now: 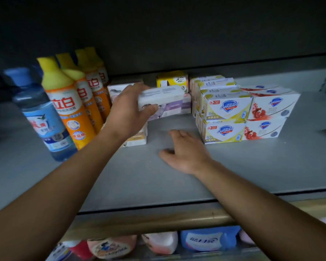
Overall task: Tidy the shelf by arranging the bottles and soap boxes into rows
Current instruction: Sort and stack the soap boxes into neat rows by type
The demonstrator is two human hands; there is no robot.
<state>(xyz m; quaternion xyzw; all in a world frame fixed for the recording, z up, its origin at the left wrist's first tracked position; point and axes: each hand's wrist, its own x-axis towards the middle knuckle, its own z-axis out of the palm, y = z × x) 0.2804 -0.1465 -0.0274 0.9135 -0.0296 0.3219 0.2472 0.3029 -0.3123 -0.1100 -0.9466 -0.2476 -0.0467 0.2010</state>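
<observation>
Left hand (129, 112) up at mid-shelf, clamped on a pale soap box (161, 97), thumb across the front face, fingers over the top, box lifted clear of the grey shelf (139, 176). Right hand (184, 149) flat on the shelf just in front of and below that box, fingers relaxed and spread, holding nothing.

Biggest first, all placed off the held box. Shelf board underneath, wide and grey, running to both edges. Far left: blue bottle (43, 117) standing upright, blue cap. Between it and the box: row of orange bottles (72, 108) with yellow caps, lined front to back, touching one another. Right: Safeguard soap boxes (227, 117), yellow-trimmed, stacked two high and several deep; touching their right side, red-patterned Safeguard boxes (271, 113), also two high. Directly behind: yellow carton (172, 80) against the back wall. Just beneath and behind: lilac-printed box (177, 108) resting on the shelf. Lower left, under the left wrist: small cream box (137, 138). Lower tier below the shelf edge: blurred pouches (207, 240), blue and pink.
</observation>
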